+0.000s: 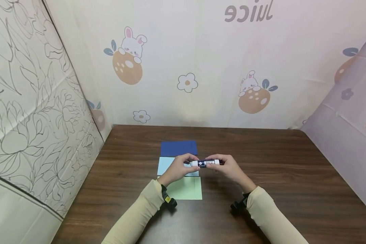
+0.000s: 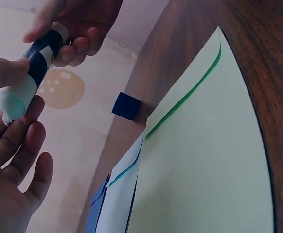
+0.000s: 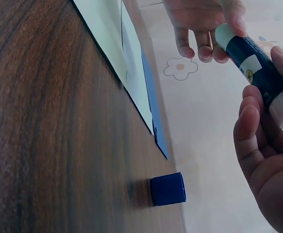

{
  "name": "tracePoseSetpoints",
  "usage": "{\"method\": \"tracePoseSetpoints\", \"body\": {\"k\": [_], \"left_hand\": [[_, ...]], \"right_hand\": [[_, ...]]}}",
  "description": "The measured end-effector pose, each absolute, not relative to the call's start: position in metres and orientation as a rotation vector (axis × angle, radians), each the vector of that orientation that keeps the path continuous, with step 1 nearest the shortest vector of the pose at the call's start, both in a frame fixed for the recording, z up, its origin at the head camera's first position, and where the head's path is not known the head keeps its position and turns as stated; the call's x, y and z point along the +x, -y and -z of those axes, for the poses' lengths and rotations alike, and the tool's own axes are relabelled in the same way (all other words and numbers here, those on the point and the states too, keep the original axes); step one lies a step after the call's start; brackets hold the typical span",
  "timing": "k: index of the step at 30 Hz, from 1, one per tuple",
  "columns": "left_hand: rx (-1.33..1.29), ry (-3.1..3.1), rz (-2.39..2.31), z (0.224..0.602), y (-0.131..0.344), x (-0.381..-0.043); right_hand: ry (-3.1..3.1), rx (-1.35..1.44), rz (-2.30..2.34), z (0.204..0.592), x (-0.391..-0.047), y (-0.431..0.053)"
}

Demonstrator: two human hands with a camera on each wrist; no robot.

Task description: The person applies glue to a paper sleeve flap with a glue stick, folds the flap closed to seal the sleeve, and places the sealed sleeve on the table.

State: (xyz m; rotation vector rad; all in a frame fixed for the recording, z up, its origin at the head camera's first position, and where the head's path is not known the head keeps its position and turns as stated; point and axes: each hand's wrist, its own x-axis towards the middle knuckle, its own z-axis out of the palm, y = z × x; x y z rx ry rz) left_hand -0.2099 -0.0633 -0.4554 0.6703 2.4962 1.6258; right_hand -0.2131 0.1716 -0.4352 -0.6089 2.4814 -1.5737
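A glue stick (image 1: 203, 163) with a dark blue and white label is held level above the table, between both hands. My left hand (image 1: 177, 167) pinches its left end between thumb and fingers. At the right end, by the white base, my right hand (image 1: 230, 167) grips it with thumb and fingers. In the left wrist view the glue stick's uncapped tip (image 2: 12, 107) shows pale, greenish-white glue beside the left fingers. Its dark blue cap (image 3: 168, 189) stands on the table apart from the hands, mostly hidden behind the right hand in the head view.
On the wooden table (image 1: 125, 189) three paper pieces lie in a column: dark blue (image 1: 179, 148) at the back, light blue (image 1: 166, 166) in the middle, light green (image 1: 187, 188) in front. Folded flaps show along their edges. A printed cloth wall (image 1: 189, 44) rises behind the table.
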Motion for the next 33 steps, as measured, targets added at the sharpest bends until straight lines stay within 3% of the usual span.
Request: {"method": "tracePoseSetpoints", "body": {"k": [33], "left_hand": [[0.584,-2.49,-1.749,0.445,0.067,-0.206]], "right_hand": [[-2.392,-0.702,1.466,0.453,-0.207,-0.176]]}}
